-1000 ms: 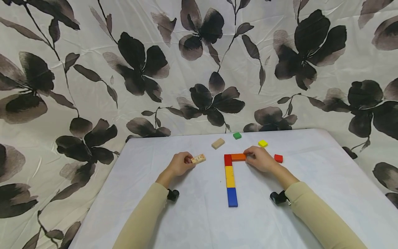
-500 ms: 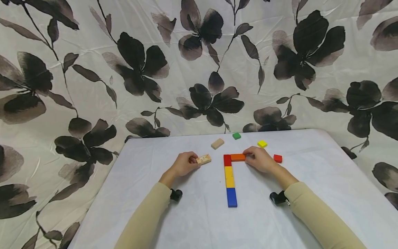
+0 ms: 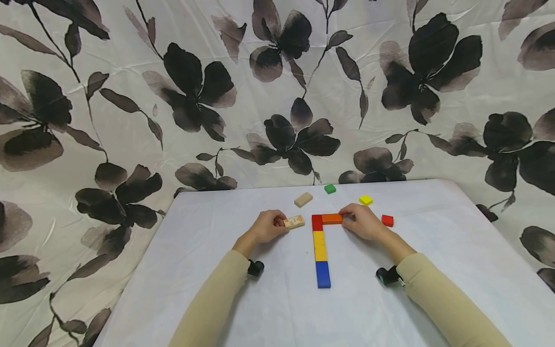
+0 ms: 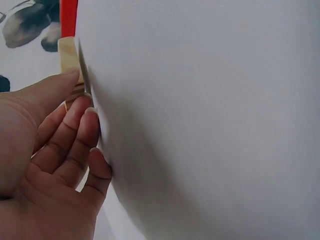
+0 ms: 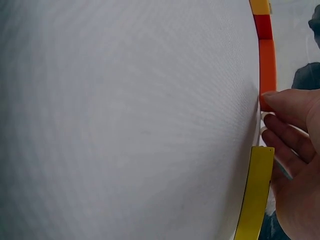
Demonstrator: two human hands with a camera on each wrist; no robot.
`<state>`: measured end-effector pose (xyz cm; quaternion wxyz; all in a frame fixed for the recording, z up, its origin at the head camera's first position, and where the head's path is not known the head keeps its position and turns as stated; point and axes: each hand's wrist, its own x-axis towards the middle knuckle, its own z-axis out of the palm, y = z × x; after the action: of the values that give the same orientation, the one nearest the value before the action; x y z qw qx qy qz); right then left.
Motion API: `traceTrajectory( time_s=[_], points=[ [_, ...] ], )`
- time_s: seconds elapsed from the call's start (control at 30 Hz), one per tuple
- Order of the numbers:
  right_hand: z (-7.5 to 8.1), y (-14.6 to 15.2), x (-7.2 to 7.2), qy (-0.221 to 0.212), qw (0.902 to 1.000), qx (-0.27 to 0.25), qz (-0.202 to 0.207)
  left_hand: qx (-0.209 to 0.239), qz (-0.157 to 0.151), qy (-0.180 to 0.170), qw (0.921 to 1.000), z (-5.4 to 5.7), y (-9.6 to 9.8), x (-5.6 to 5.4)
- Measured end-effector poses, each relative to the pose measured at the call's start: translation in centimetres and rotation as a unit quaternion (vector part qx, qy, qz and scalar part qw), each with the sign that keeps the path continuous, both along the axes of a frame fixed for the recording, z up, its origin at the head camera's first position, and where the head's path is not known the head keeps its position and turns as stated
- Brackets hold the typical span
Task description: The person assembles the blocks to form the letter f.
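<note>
The left hand's fingers pinched the wood block. It poked out to their right, long way sideways, just short of the corner red block. The right hand pinched the orange block.

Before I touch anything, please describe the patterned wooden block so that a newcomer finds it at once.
On the white table, find the red corner block of the bent coloured row. Just left of it in the head view, the left grip holds the patterned wooden block. Its printed top sets it apart from the plain wooden block beyond.
</note>
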<state>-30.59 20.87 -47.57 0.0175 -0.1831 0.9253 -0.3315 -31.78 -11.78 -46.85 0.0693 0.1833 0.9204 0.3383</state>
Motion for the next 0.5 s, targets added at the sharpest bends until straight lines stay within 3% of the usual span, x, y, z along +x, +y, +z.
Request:
traceTrajectory(
  time_s=[0.5],
  points=[
    [-0.4, 0.0, -0.1, 0.007, 1.0, -0.005, -0.001, -0.019, -0.014, 0.002, 0.9997, 0.1, 1.3, -0.5]
  ],
)
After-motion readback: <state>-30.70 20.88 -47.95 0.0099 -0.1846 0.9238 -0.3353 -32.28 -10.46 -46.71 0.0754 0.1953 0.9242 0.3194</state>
